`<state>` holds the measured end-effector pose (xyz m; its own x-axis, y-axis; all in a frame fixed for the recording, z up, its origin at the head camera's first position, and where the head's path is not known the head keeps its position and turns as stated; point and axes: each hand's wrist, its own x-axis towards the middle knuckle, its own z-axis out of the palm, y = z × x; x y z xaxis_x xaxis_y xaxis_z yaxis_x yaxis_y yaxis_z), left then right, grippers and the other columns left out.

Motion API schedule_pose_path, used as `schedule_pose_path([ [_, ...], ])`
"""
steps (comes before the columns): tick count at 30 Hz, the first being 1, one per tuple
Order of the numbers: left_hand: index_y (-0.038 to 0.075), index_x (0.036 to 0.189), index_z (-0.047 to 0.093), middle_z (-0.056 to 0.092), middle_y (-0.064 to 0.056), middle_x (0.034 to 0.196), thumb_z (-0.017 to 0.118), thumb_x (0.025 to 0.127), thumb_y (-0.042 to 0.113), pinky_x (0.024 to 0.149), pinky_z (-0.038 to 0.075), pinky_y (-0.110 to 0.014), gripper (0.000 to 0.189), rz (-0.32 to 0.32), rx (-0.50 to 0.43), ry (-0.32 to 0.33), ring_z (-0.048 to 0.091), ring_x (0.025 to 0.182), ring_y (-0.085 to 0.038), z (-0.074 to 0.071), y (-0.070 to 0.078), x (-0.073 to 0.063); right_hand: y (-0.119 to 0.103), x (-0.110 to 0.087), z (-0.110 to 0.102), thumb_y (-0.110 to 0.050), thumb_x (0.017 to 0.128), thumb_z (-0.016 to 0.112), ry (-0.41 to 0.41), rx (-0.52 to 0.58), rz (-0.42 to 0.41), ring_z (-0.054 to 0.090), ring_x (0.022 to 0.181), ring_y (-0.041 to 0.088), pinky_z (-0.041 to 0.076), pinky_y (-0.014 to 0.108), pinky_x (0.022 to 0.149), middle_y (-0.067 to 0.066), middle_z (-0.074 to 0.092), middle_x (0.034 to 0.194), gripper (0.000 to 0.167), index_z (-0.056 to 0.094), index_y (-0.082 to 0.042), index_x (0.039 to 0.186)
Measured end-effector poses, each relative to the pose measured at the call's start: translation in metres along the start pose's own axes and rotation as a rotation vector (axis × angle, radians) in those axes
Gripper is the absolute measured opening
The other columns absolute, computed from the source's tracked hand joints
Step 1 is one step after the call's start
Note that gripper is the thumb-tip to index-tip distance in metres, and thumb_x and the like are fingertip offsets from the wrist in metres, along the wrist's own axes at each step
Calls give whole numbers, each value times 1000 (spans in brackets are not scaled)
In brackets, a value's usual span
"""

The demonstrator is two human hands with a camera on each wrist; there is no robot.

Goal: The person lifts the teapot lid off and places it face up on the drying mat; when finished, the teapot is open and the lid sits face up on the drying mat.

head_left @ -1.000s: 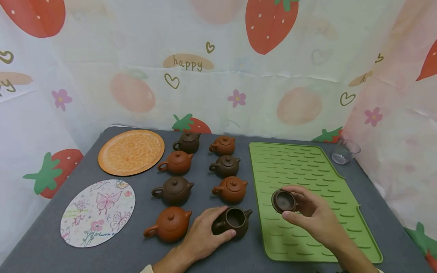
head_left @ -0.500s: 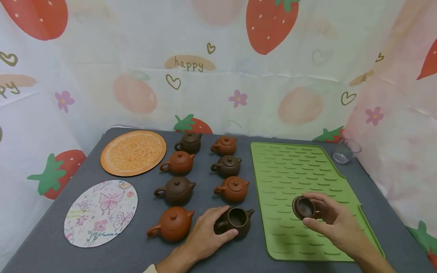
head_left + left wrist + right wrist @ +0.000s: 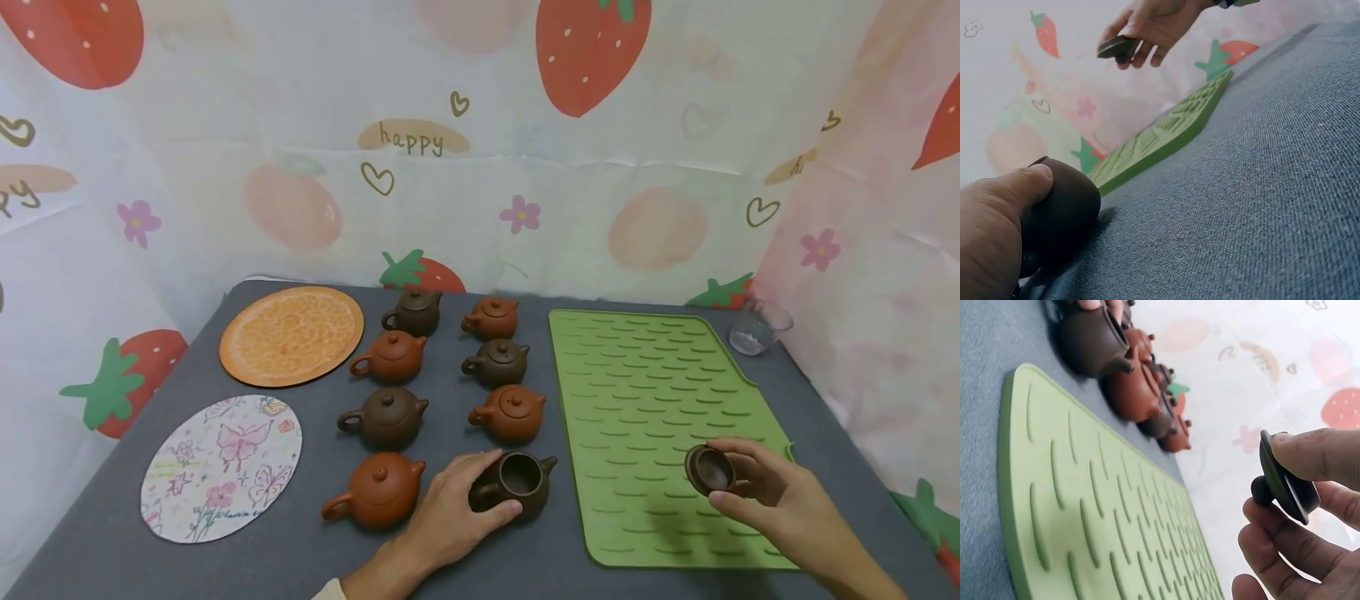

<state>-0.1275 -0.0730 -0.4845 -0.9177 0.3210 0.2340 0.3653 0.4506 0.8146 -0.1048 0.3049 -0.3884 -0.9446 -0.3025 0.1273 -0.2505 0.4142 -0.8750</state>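
Observation:
A dark brown teapot (image 3: 534, 505) without its lid stands on the grey table, its round mouth facing up and spout to the right. My left hand (image 3: 459, 500) holds it from the left, thumb at the rim and fingers about the handle side. In the left wrist view the thumb lies on the teapot (image 3: 1063, 206). Over the green mat, my right hand (image 3: 783, 492) pinches the dark teapot lid (image 3: 709, 470) by its edge, hollow underside showing in the head view. The lid's knob (image 3: 1262, 490) points away from the palm in the right wrist view.
Lidded teapots, red-brown (image 3: 378, 492) and dark (image 3: 388, 418), stand in two columns left of and behind the open one. The green mat (image 3: 622, 375) lies right. A clear glass cup (image 3: 757, 329) stands back right. Orange (image 3: 292, 335) and butterfly-patterned (image 3: 225, 467) round mats lie left.
My right hand has carried the lid to the right and slightly nearer, across the green mat. My left hand stays on the open teapot.

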Motion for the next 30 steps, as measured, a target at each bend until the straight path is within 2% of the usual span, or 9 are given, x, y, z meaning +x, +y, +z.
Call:
schedule_pose_path([
  [5, 11, 137, 55, 57, -7, 129, 68, 84, 56, 101, 38, -40, 70, 7, 16, 10, 51, 121, -24, 0, -1, 0, 11, -5, -5, 0, 92, 64, 0, -15, 24, 64, 99, 14, 54, 35, 72, -1, 62, 118, 48, 46, -2, 137],
  [12, 12, 137, 55, 57, -6, 130, 67, 84, 57, 101, 38, -40, 71, 0, 12, 0, 51, 122, -24, 1, -2, 0, 31, -14, -15, 4, 93, 60, -59, 70, 81, 64, 95, 21, 55, 41, 68, -5, 62, 116, 50, 43, -1, 140],
  [17, 12, 137, 56, 58, -5, 129, 68, 84, 56, 101, 39, -40, 70, 7, 13, 12, 51, 121, -23, 1, -1, 0, 40, -17, -18, 5, 93, 59, -74, 82, 78, 63, 94, 23, 54, 41, 68, -3, 62, 115, 50, 44, -5, 140],
  [20, 12, 136, 56, 57, -6, 129, 68, 84, 56, 101, 39, -40, 70, 7, 15, 14, 51, 121, -23, 1, -1, 0, 44, -18, -17, 3, 92, 61, -51, 20, 90, 64, 91, 18, 54, 39, 65, -1, 63, 112, 50, 44, -4, 139],
  [25, 12, 136, 56, 57, -6, 129, 67, 84, 56, 100, 39, -40, 69, 6, 20, 10, 51, 120, -24, 0, -1, -1, 49, -19, -15, -4, 89, 69, -8, -118, 174, 63, 90, 7, 54, 35, 65, 11, 60, 114, 55, 43, 5, 137],
  [30, 12, 137, 56, 57, -6, 129, 67, 84, 56, 101, 39, -39, 69, 11, 23, 14, 51, 121, -23, 0, -1, -1, 54, -20, -15, -12, 88, 71, -9, -161, 266, 62, 90, 6, 54, 34, 65, 18, 59, 116, 61, 42, 6, 139],
])
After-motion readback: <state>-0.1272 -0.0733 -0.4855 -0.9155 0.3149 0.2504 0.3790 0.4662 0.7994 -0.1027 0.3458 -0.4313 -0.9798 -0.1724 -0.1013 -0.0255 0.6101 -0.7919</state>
